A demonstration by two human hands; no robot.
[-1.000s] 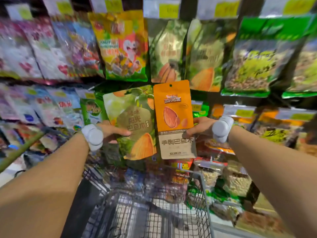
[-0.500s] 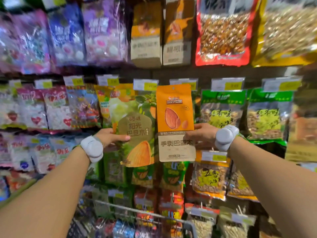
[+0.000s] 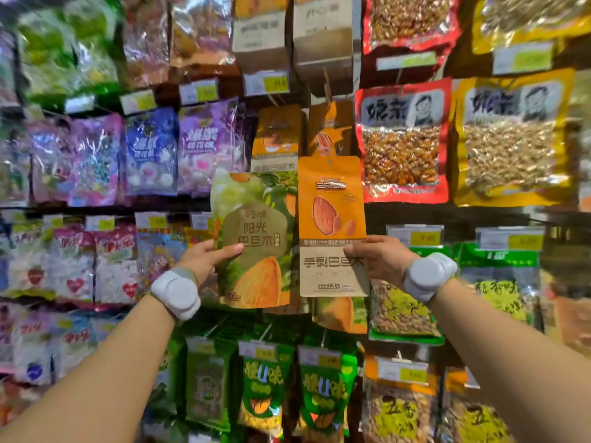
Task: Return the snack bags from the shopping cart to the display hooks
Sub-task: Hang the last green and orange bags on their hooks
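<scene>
- Red bag of nuts hanging at upper right, a yellow bag of seeds just beside it.
- Purple candy bags in a row at left.
- Yellow price tags above the rows.
- Green bags low in the middle.

"阳光巴旦木" is being shown on the green bag; "手剥巴旦木" and "120g" are being shown on the orange bag. "娘亲" is being displayed on the red pack and yellow pack.
</scene>
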